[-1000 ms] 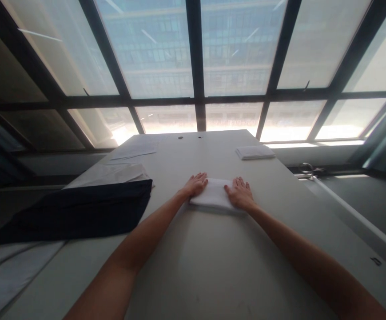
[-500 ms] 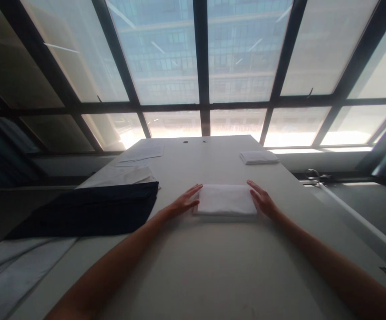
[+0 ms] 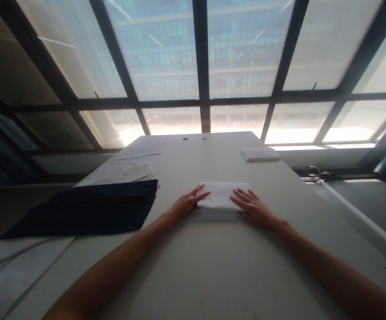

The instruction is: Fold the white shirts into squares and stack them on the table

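A folded white cloth [image 3: 217, 198] lies flat on the white table [image 3: 193, 262] in front of me. My left hand [image 3: 189, 201] is at its left edge, with fingertips over the near left part and the fingers apart. Spread across the right part of the cloth, my right hand [image 3: 251, 205] rests with its fingers stretched out. Neither hand grips the cloth; both are open.
Dark navy fabric [image 3: 89, 209] lies at the left on more white fabric [image 3: 22, 258]. Paper sheets [image 3: 141, 150] are at the table's far left. Another folded white cloth [image 3: 260, 154] sits far right. A white pole [image 3: 359, 213] runs beside the table's right side.
My right hand has moved left from beside the cloth onto its right part. My left fingertips have come in over the left edge. The cloth has hardly moved.
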Motion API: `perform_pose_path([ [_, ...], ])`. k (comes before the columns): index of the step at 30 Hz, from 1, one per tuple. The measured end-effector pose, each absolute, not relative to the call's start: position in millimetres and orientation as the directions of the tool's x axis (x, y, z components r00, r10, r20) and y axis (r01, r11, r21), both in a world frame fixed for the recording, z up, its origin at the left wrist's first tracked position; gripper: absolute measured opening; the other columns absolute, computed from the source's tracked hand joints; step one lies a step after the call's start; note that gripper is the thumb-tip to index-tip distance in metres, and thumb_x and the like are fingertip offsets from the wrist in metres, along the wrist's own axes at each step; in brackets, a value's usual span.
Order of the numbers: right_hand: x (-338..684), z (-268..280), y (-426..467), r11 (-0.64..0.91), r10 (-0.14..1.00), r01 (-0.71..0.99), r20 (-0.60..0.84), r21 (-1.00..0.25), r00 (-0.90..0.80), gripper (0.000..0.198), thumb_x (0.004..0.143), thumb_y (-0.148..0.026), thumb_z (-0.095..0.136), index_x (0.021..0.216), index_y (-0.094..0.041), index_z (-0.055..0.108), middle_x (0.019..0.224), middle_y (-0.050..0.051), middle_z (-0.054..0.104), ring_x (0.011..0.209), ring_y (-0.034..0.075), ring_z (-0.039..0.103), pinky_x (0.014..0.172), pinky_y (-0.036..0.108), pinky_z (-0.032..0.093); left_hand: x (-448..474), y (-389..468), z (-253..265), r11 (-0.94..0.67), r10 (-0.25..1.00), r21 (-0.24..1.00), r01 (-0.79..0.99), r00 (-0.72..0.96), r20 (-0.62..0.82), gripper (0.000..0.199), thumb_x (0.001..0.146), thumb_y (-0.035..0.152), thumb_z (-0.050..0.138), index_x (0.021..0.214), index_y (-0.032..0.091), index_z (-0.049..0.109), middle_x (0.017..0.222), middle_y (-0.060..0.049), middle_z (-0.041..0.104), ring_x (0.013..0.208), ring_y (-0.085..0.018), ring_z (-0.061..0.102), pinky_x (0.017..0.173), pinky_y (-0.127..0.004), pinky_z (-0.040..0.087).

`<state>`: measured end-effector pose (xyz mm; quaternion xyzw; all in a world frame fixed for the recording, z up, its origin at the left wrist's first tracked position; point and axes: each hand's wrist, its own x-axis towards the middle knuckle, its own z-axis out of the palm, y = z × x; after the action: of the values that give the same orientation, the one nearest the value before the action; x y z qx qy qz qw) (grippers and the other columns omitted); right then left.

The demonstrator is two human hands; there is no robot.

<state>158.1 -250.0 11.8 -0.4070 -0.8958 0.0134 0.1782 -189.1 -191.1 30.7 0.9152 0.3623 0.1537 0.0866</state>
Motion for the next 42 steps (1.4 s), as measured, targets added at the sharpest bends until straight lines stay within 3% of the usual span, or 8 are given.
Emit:
perform_pose_path([
  [8, 151, 12, -252, 0.675, 0.728, 0.723, 0.287, -0.145, -0.622, 0.077, 0.087, 0.000, 0.036, 0.157, -0.032, 0.027, 0.163, 0.006, 0.021, 0.151, 0.024, 0.014, 0.119, 0.061, 0.016, -184, -188, 26, -0.708, 0.703, 0.240, 0.664, 0.633, 0.324, 0.063, 0.091, -0.001, 0.039, 0.144, 0.031, 0.052, 0.153, -0.002, 0.044, 0.134, -0.018, 0.051, 0.112, -0.037, 0.043],
  [14, 150, 10, -251, 0.670, 0.733, 0.729, 0.277, -0.141, -0.621, 0.083, 0.083, 0.005, 0.033, 0.155, -0.035, 0.030, 0.163, 0.005, 0.020, 0.151, 0.024, 0.012, 0.117, 0.063, 0.016, -181, -188, 31, -0.693, 0.717, 0.183, 0.698, 0.637, 0.285, 0.049, 0.094, 0.009, 0.048, 0.137, 0.031, 0.060, 0.156, -0.003, 0.040, 0.121, -0.020, 0.063, 0.105, -0.036, 0.049],
  [21, 149, 9, -253, 0.680, 0.722, 0.722, 0.287, -0.127, -0.630, 0.083, 0.085, 0.006, 0.034, 0.154, -0.039, 0.030, 0.162, 0.003, 0.019, 0.150, 0.026, 0.011, 0.117, 0.064, 0.015, -181, -184, 28, -0.693, 0.704, 0.174, 0.699, 0.607, 0.368, 0.044, 0.095, 0.009, 0.048, 0.133, 0.025, 0.063, 0.148, -0.006, 0.050, 0.124, -0.022, 0.061, 0.105, -0.037, 0.050],
  [26, 147, 14, -253, 0.710, 0.692, 0.696, 0.284, -0.106, -0.663, 0.090, 0.081, 0.009, 0.033, 0.156, -0.041, 0.024, 0.164, 0.001, 0.008, 0.151, 0.025, 0.009, 0.118, 0.062, 0.015, -179, -187, 28, -0.651, 0.734, 0.185, 0.736, 0.550, 0.398, 0.045, 0.097, 0.011, 0.044, 0.136, 0.025, 0.060, 0.157, -0.005, 0.039, 0.123, -0.022, 0.061, 0.105, -0.036, 0.051],
  [33, 142, 17, -255, 0.697, 0.712, 0.709, 0.213, -0.105, -0.669, 0.085, 0.083, 0.004, 0.039, 0.155, -0.040, 0.027, 0.163, 0.001, 0.014, 0.151, 0.025, 0.010, 0.119, 0.061, 0.012, -178, -181, 32, -0.630, 0.768, 0.177, 0.756, 0.574, 0.285, 0.040, 0.098, 0.015, 0.045, 0.130, 0.028, 0.066, 0.156, -0.002, 0.041, 0.120, -0.019, 0.062, 0.109, -0.034, 0.044],
  [37, 143, 25, -262, 0.688, 0.725, 0.692, 0.168, -0.218, -0.668, 0.068, 0.091, -0.019, 0.052, 0.155, -0.034, 0.033, 0.164, 0.004, 0.013, 0.151, 0.028, 0.010, 0.119, 0.061, 0.007, -183, -181, 52, -0.624, 0.779, 0.150, 0.767, 0.594, 0.203, 0.048, 0.093, 0.008, 0.042, 0.128, 0.028, 0.068, 0.151, -0.002, 0.049, 0.129, -0.021, 0.055, 0.110, -0.035, 0.042],
  [40, 135, 37, -253, 0.624, 0.774, 0.650, 0.227, -0.435, -0.591, 0.046, 0.100, -0.032, 0.041, 0.145, -0.028, 0.052, 0.157, 0.007, 0.038, 0.147, 0.025, 0.031, 0.120, 0.054, 0.019, -164, -185, 65, -0.600, 0.786, 0.108, 0.792, 0.560, 0.262, 0.053, 0.091, 0.004, 0.039, 0.136, 0.022, 0.062, 0.150, -0.008, 0.049, 0.133, -0.022, 0.050, 0.113, -0.039, 0.038],
  [42, 120, 45, -238, 0.519, 0.855, 0.650, 0.343, -0.555, -0.390, 0.047, 0.102, -0.032, 0.033, 0.140, -0.022, 0.058, 0.147, 0.009, 0.052, 0.140, 0.023, 0.043, 0.118, 0.047, 0.029, -136, -186, 66, -0.634, 0.758, 0.120, 0.764, 0.582, 0.295, 0.052, 0.095, 0.009, 0.039, 0.144, 0.017, 0.052, 0.149, -0.010, 0.051, 0.136, -0.021, 0.047, 0.115, -0.038, 0.035],
])
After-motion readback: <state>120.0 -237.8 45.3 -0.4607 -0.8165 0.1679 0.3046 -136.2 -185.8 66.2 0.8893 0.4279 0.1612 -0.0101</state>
